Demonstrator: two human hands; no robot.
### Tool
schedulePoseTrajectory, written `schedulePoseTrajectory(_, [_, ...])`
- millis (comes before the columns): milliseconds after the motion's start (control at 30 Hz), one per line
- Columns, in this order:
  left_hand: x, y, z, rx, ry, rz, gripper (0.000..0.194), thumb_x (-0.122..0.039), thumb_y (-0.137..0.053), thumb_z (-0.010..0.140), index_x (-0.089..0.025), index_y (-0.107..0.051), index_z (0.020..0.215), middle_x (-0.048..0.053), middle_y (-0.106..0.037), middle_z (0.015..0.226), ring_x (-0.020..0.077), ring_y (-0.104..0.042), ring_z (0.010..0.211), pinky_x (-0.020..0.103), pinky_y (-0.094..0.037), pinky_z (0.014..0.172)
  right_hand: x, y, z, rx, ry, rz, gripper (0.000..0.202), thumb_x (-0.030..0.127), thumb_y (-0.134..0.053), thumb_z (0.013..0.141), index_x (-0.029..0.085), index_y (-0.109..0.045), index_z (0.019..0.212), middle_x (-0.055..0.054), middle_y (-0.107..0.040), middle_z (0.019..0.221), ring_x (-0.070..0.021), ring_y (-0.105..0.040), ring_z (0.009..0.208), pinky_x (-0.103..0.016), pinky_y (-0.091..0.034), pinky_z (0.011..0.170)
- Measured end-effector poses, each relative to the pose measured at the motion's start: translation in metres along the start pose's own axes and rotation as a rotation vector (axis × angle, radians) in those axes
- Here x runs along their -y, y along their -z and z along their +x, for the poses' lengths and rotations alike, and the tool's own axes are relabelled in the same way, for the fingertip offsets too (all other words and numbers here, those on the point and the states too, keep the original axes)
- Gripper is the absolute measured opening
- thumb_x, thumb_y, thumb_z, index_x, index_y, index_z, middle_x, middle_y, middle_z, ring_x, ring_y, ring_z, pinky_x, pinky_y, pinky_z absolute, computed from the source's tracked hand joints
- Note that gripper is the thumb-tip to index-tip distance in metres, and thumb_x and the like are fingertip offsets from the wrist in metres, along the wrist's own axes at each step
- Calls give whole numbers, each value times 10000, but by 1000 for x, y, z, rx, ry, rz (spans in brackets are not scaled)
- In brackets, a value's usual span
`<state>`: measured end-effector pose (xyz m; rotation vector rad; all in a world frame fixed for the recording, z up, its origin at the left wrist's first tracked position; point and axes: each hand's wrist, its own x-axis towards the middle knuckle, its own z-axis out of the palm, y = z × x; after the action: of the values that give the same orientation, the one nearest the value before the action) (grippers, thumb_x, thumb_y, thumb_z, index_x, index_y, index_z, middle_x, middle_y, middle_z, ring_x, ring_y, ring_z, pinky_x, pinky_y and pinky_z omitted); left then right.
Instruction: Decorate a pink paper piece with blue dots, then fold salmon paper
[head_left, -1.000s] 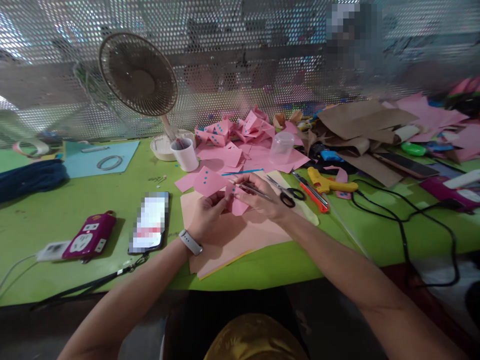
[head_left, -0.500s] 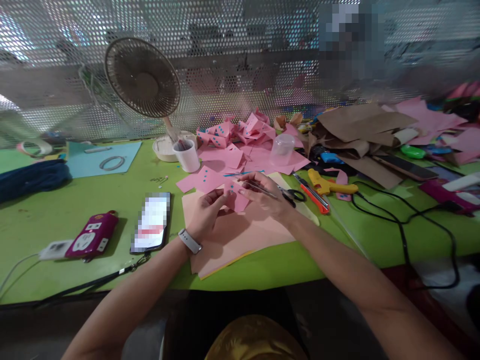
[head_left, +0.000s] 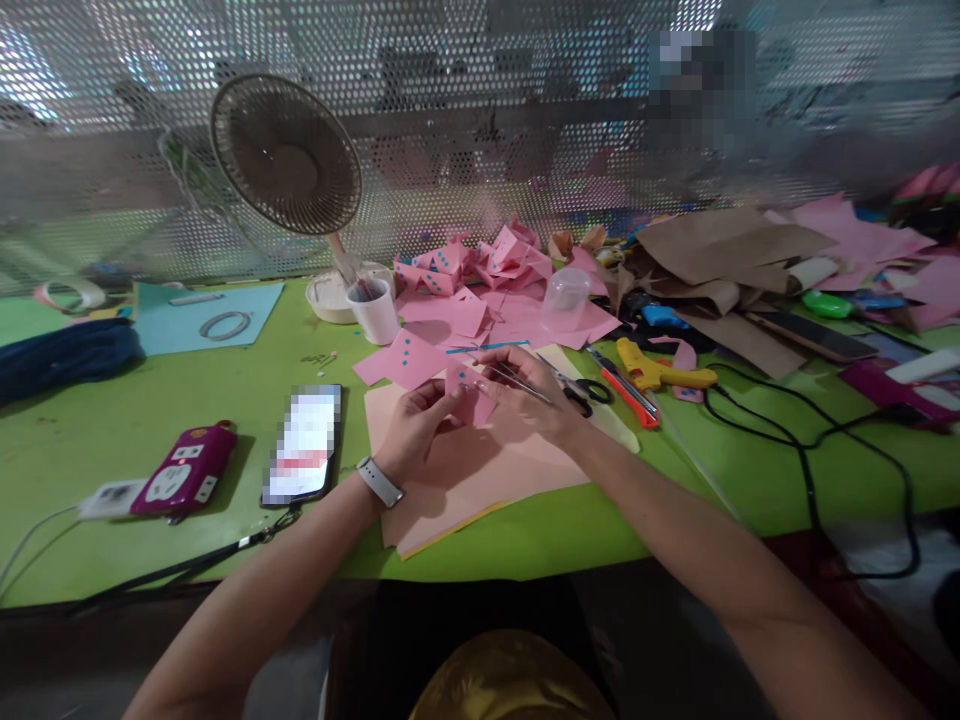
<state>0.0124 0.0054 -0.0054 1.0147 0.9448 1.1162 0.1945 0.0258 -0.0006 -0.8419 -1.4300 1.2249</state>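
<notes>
Over a stack of pale pink sheets (head_left: 480, 480), my left hand (head_left: 420, 420) pinches a small pink paper piece (head_left: 474, 405) that carries a blue dot. My right hand (head_left: 529, 390) is closed around slim metal tweezers (head_left: 517, 375), whose tips point left above the paper piece. Its fingers are at the right edge of that piece. Just behind my left hand lies another pink piece (head_left: 412, 358) with a row of blue dots. A thin blue strip (head_left: 487, 347) lies beyond my fingers.
To the right are black scissors (head_left: 592, 390), an orange cutter (head_left: 630, 395) and a yellow glue gun (head_left: 660, 370) with a black cord. A phone (head_left: 301, 445) and purple power strip (head_left: 186, 470) lie left. Behind stand a fan (head_left: 286, 155), white cup (head_left: 373, 312) and folded pink papers (head_left: 510, 258).
The tweezers' two arms look further apart than before. The pink piece has shifted slightly left and turned a little in my fingers. The rest of the table stays the same.
</notes>
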Motion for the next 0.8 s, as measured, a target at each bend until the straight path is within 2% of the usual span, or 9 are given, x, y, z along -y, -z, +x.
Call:
schedulePoseTrajectory(133, [-1,-1,-1,-1,-7,-3,384,-448,-857,649,-156,-732,866,37,-687,848,101,-580,661,222,-515,612,-3,1,0,5,17,6,345,370,-777,743,222,-638,1023,-9,-608,875,-135,-561,774,-277,-476,706])
schedulePoseTrajectory(367, [2,2,1,11,-49,44,346,-468,-816,709,-143,-706,755,9,-623,668,90,-541,612,211,-465,598,0,-5,-1,-25,5,-26,378,410,-800,714,216,-633,992,-6,-602,849,-138,-549,763,-280,-468,701])
schedulePoseTrajectory(567, [6,4,3,-12,-67,50,356,-473,-827,696,-141,-714,761,9,-636,666,81,-529,593,203,-434,577,-1,-7,-3,-18,18,-26,381,391,-803,709,220,-632,1003,-11,-613,878,-145,-555,781,-281,-472,715])
schedulePoseTrajectory(667, [4,2,3,-10,-57,28,362,-470,-830,694,-149,-722,819,13,-667,726,84,-563,622,208,-469,609,-5,-2,-1,-25,23,-34,360,378,-778,745,222,-636,1036,-8,-611,872,-143,-553,775,-277,-465,706])
schedulePoseTrajectory(800, [1,-1,1,64,-42,3,419,-415,-876,640,-160,-726,937,54,-723,904,146,-660,757,269,-539,702,-6,1,0,-27,29,-20,337,374,-763,762,220,-640,1036,-8,-611,879,-142,-562,789,-273,-467,714])
